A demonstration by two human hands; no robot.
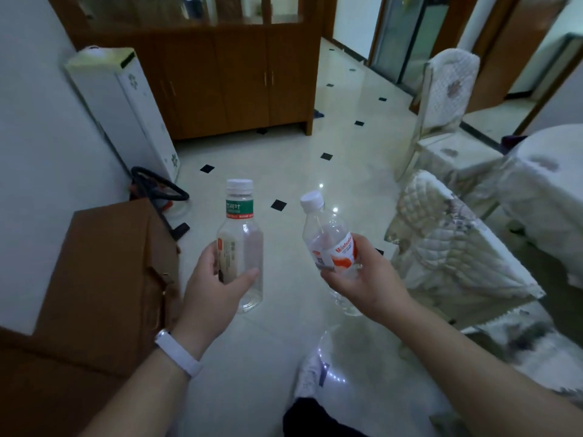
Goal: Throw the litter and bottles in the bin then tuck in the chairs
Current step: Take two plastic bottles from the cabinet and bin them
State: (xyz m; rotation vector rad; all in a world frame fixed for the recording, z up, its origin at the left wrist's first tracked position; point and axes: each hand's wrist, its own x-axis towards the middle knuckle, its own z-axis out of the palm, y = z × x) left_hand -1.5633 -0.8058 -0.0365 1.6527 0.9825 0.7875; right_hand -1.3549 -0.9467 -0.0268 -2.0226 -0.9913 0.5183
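2 bottles (240, 244) (331, 247), 1 per hands (214, 279) (362, 279); 2 chairs (448, 99) (448, 247) nr.

clear plastic bottles (244, 247), glossy tiled floor (315, 171), quilted cloth chair covers (448, 247), wooden cabinet (236, 83)

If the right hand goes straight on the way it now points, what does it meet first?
Probably the green-label bottle in the left hand; the right hand, holding the orange-label bottle, points toward it. Depth is unclear.
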